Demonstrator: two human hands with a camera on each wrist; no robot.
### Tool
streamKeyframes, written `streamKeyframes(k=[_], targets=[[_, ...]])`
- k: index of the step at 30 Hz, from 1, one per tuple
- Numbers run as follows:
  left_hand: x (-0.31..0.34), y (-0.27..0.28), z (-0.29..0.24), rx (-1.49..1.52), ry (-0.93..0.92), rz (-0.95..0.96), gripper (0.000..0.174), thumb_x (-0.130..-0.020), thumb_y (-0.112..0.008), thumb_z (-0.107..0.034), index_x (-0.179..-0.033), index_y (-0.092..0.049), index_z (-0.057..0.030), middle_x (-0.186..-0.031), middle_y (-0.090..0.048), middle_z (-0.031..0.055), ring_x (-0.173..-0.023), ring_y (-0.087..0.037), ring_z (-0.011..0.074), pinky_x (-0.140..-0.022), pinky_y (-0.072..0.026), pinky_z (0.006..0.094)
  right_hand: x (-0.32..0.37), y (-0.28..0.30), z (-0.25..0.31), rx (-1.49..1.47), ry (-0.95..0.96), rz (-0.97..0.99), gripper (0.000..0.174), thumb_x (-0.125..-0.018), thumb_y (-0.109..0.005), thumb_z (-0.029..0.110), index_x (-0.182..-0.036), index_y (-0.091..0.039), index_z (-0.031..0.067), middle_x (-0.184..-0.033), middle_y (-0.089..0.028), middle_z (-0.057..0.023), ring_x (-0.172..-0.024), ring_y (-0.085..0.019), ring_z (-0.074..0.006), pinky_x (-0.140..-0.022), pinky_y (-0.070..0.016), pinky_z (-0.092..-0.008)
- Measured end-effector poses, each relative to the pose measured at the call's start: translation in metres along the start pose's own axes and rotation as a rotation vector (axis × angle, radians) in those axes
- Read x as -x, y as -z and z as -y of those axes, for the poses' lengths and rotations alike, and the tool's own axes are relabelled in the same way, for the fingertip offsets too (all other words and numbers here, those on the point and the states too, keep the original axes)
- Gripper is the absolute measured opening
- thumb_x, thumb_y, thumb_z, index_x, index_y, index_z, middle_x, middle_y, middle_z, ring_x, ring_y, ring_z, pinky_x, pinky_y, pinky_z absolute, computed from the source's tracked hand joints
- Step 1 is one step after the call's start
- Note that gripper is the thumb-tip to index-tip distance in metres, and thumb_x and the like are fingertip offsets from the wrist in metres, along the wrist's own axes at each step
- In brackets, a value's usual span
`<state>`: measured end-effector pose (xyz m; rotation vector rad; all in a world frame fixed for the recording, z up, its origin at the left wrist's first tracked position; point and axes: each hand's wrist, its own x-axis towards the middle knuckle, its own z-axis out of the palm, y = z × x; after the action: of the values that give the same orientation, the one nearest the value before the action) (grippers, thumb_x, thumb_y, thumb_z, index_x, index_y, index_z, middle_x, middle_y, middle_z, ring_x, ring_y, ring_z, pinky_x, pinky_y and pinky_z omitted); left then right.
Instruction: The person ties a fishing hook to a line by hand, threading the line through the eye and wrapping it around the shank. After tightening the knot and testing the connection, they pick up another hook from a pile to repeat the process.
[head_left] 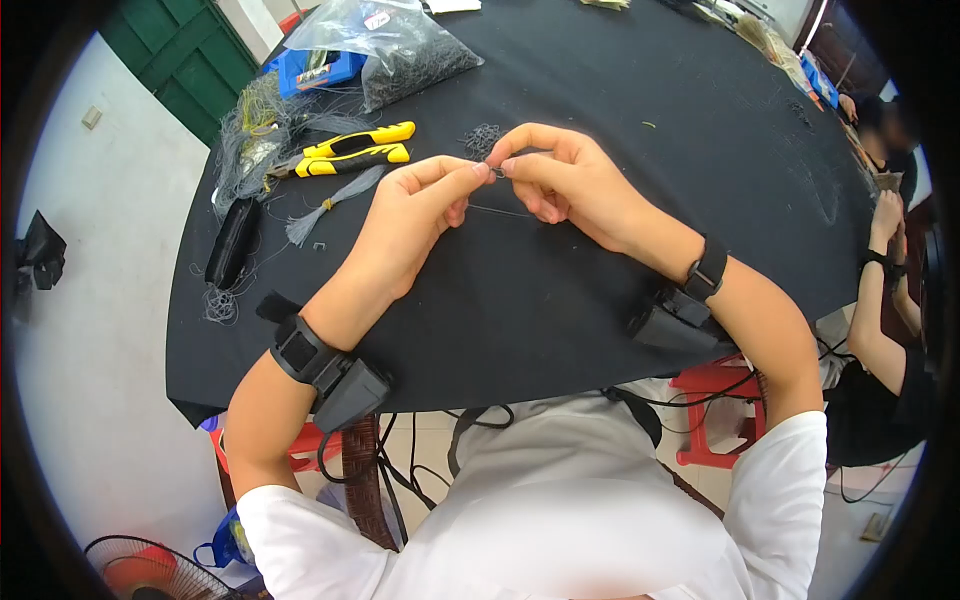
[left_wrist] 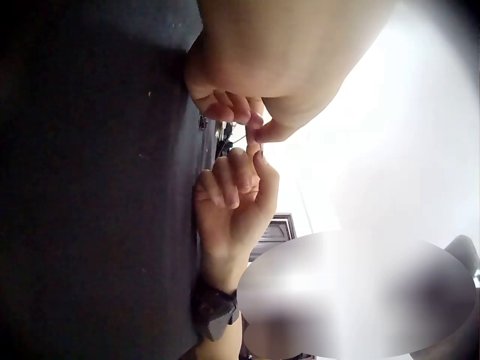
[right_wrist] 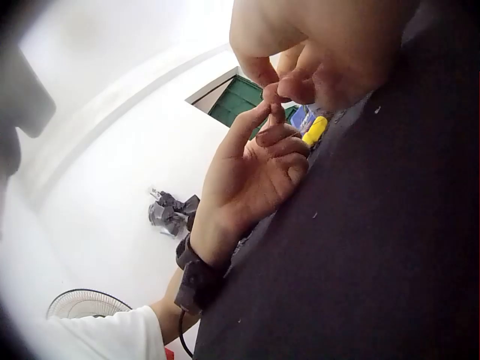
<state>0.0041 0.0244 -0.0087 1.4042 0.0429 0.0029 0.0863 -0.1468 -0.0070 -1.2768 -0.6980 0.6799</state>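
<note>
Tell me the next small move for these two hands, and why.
Probably pull the thin line taut with the right hand: it and the left hand pinch a tiny piece fingertip to fingertip above the black table, and the line trails beneath them.

The head camera looked down and forward over the black table (head_left: pixel 620 330), above the left hand (head_left: pixel 410 215) and right hand (head_left: pixel 570 180). Each wrist camera sat very near its own hand, facing across the tabletop at the other. All three shared the meeting fingertips (head_left: pixel 481 172), which pinched a fine thread (head_left: pixel 500 211).
</note>
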Motion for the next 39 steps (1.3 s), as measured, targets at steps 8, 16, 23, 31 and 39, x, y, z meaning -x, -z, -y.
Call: streamKeyframes(k=[8,16,23,31,39], targets=[[0.0,-0.002,-0.004,-0.015,0.026,-0.027,0.016,-0.084,-0.06,-0.016,-0.089,-0.064,-0.002,-0.062,-0.043,-0.0069,-0.059,-0.038,0.0021,-0.057,-0.0302,0.0174,-0.007,0.019,0.006,0.506,0.318,-0.282,0.013,-0.081,-0.053,0.011,-0.087,-0.059,0.0008,-0.062,-0.054,0.001,-0.057,-0.049,-0.0041,-0.053,-0.0394,-0.0201],[0.0,-0.001,-0.004,-0.032,0.023,-0.017,0.015,-0.084,-0.061,-0.015,-0.09,-0.064,-0.0017,-0.061,-0.045,-0.0061,-0.058,-0.039,0.0023,-0.056,-0.031,0.0182,-0.024,0.052,-0.004,0.973,0.343,-0.11,0.02,-0.082,-0.058,0.011,-0.1,-0.063,0.0056,-0.07,-0.057,-0.0007,-0.061,-0.048,-0.0068,-0.057,-0.0406,-0.023],[-0.001,-0.002,-0.004,-0.053,0.025,0.0,0.015,-0.084,-0.06,-0.014,-0.09,-0.065,-0.0011,-0.06,-0.046,-0.0059,-0.057,-0.039,0.0022,-0.055,-0.031,0.0183,-0.035,0.054,-0.013,1.126,0.406,-0.128,0.017,-0.079,-0.061,0.013,-0.095,-0.064,0.0061,-0.063,-0.051,-0.002,-0.055,-0.045,-0.0119,-0.053,-0.0384,-0.0263],[-0.001,-0.001,-0.004,-0.042,0.046,-0.008,0.016,-0.084,-0.06,-0.015,-0.09,-0.064,-0.0007,-0.061,-0.045,-0.006,-0.057,-0.039,0.0024,-0.056,-0.0303,0.0184,-0.03,0.048,-0.005,1.038,0.254,-0.142,0.013,-0.078,-0.062,0.012,-0.089,-0.063,0.0048,-0.062,-0.052,-0.0005,-0.053,-0.045,-0.0074,-0.051,-0.037,-0.0232],[-0.001,-0.002,-0.004,-0.051,0.038,-0.001,0.016,-0.084,-0.059,-0.015,-0.089,-0.063,-0.0004,-0.058,-0.042,-0.0067,-0.056,-0.038,0.0021,-0.055,-0.0298,0.0183,-0.028,0.05,-0.005,0.906,0.253,-0.219,0.013,-0.075,-0.063,0.011,-0.086,-0.064,0.0047,-0.058,-0.053,0.0011,-0.053,-0.048,-0.0059,-0.051,-0.0391,-0.0227]])
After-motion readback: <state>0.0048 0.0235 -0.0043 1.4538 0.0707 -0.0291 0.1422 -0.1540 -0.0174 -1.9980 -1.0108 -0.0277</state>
